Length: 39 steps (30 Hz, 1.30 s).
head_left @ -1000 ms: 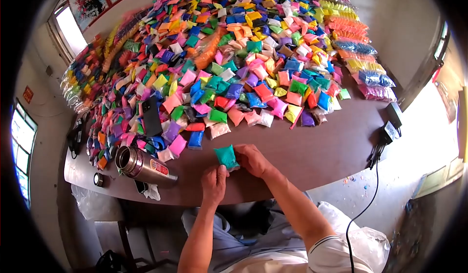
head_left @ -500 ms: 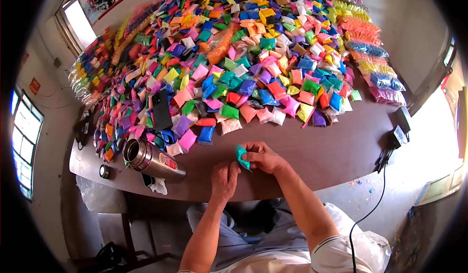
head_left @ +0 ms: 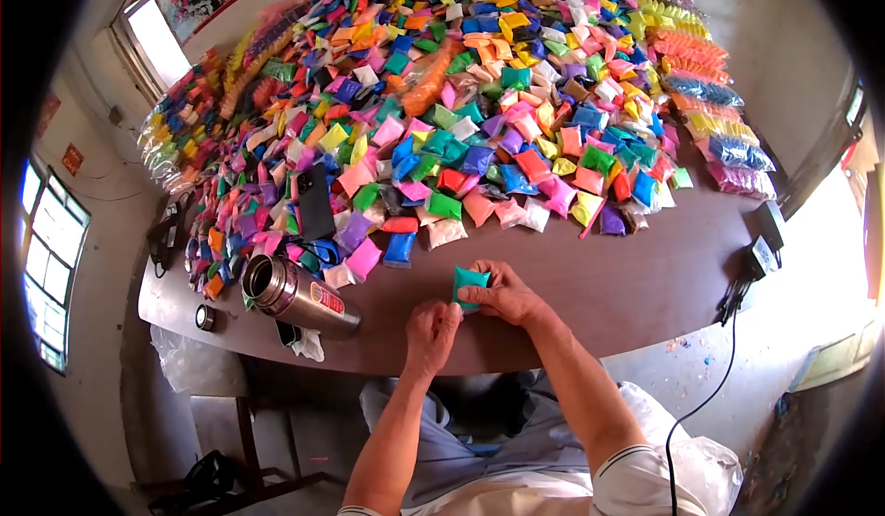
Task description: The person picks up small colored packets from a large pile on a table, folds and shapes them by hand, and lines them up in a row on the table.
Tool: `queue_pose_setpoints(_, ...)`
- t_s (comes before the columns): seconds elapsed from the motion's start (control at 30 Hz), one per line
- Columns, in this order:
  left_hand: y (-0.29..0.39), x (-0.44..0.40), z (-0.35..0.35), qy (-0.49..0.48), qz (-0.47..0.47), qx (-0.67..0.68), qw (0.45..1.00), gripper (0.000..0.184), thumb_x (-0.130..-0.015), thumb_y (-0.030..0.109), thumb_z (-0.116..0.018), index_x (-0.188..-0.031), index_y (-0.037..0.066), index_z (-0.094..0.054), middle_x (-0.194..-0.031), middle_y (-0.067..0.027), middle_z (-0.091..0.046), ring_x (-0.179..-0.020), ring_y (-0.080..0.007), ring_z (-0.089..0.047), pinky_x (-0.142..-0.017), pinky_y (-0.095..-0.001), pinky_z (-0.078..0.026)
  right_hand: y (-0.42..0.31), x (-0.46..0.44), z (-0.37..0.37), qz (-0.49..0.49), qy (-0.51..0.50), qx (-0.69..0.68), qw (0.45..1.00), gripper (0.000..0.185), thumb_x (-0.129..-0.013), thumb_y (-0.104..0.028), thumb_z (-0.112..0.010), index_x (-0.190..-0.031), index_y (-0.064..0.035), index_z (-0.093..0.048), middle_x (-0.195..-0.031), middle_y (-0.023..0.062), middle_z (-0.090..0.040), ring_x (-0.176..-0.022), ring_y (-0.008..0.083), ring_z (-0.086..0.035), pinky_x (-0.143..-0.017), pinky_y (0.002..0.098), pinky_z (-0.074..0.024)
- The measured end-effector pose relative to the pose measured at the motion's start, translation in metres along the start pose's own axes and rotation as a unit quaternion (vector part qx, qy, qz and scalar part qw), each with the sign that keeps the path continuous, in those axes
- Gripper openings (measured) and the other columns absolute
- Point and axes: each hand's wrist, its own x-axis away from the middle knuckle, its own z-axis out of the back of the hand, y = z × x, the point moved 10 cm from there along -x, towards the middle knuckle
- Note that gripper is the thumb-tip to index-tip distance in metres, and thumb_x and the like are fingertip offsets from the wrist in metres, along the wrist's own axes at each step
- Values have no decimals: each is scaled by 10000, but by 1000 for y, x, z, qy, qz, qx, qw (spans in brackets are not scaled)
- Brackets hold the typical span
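Note:
Between thumb and fingers, my right hand [head_left: 505, 295] holds a small teal packet [head_left: 468, 281], its flat face turned up toward me. My left hand [head_left: 430, 333] is closed, with its thumb and forefinger pinched at the packet's lower left corner. Both hands are just above the near edge of the brown table [head_left: 590, 285]. Beyond them spreads a large heap of small coloured packets [head_left: 479, 158], the nearest being blue, white and pink ones.
An uncapped steel thermos [head_left: 300, 296] leans left of my hands, its cap [head_left: 205, 317] beside it. A black phone [head_left: 315, 204] lies on the heap. Long bags of packets [head_left: 710, 92] line the right side. Black adapters [head_left: 761, 256] with cables sit at the right edge.
My right hand has turned the teal packet from edge-on to face-up and raised it slightly. My left hand stays by its lower corner. The view has shifted slightly.

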Motion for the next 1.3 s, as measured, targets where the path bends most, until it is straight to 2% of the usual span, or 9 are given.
queue_pose_setpoints(0.13, 9, 0, -1, 4, -4, -26, 1000, 396, -986, 328, -488, -774, 18, -615, -702, -127, -619, -671, -296, -618, -624, -395, -472, 0, 2, -5, -16, -42, 0, 999, 290, -810, -200, -798, -916, -89, -552, -739, -20, -545, -570, 44, -466, -432, 193, -313)
queue_pose_setpoints(0.27, -7, 0, -5, -19, 5, -62, 998, 387, -991, 294, -457, -782, 17, -627, -755, -157, -652, -741, -364, -637, -678, -445, -495, -1, 3, 2, -43, 69, 87, 993, 343, -863, -305, -736, -1054, -62, -585, -816, -15, -584, -582, 42, -497, -458, 193, -354)
queue_pose_setpoints(0.37, -2, 0, -2, 3, -11, -46, 999, 382, -986, 305, -473, -789, 16, -628, -751, -162, -646, -718, -360, -624, -657, -439, -489, -8, 4, -10, -12, 32, 113, 993, 317, -875, -334, -721, -1015, -66, -626, -767, -32, -569, -644, 43, -518, -511, 194, -375)
queue_pose_setpoints(0.47, 4, 2, 0, 17, -3, -14, 1000, 384, -982, 320, -495, -781, 20, -625, -750, -161, -633, -709, -348, -611, -645, -433, -481, -15, 10, -13, -10, 23, 143, 989, 277, -875, -317, -721, -976, -72, -641, -750, -39, -563, -637, 39, -510, -514, 199, -374)
queue_pose_setpoints(0.6, 15, 1, 3, 17, -43, -71, 996, 350, -989, 313, -489, -836, 30, -628, -777, -160, -629, -721, -355, -605, -665, -435, -479, -13, 11, -14, -13, 21, 198, 980, 265, -875, -312, -722, -966, -74, -652, -742, -37, -570, -632, 41, -510, -516, 200, -380)
queue_pose_setpoints(0.73, -1, 2, 0, 14, -27, -68, 997, 322, -994, 308, -477, -903, 34, -619, -796, -166, -627, -770, -375, -598, -688, -456, -471, -11, 10, -8, 5, 53, 140, 989, 322, -869, -318, -728, -1039, -59, -641, -764, -26, -587, -622, 53, -516, -521, 207, -399)
queue_pose_setpoints(0.87, -9, 4, -3, 11, 1, -28, 1000, 340, -1002, 304, -457, -854, 36, -605, -806, -149, -641, -782, -369, -596, -689, -465, -462, -16, 11, -14, 12, 55, 162, 985, 401, -842, -308, -763, -1104, -40, -620, -779, -18, -591, -628, 65, -529, -530, 210, -414)
queue_pose_setpoints(1.17, 11, 4, -2, 26, -67, -108, 992, 371, -1013, 275, -437, -775, 40, -597, -753, -131, -631, -731, -344, -588, -689, -450, -447, -18, 8, -10, 41, 48, 135, 989, 246, -841, -285, -768, -853, -79, -633, -675, -34, -561, -586, 66, -531, -507, 220, -404)
queue_pose_setpoints(1.3, 1, 3, -1, 19, -20, -68, 997, 386, -1014, 281, -432, -765, 38, -599, -749, -132, -630, -734, -342, -590, -691, -455, -447, -5, 5, -5, 15, 31, 141, 989, 245, -840, -268, -767, -909, -74, -635, -726, -23, -582, -619, 74, -545, -520, 224, -414)
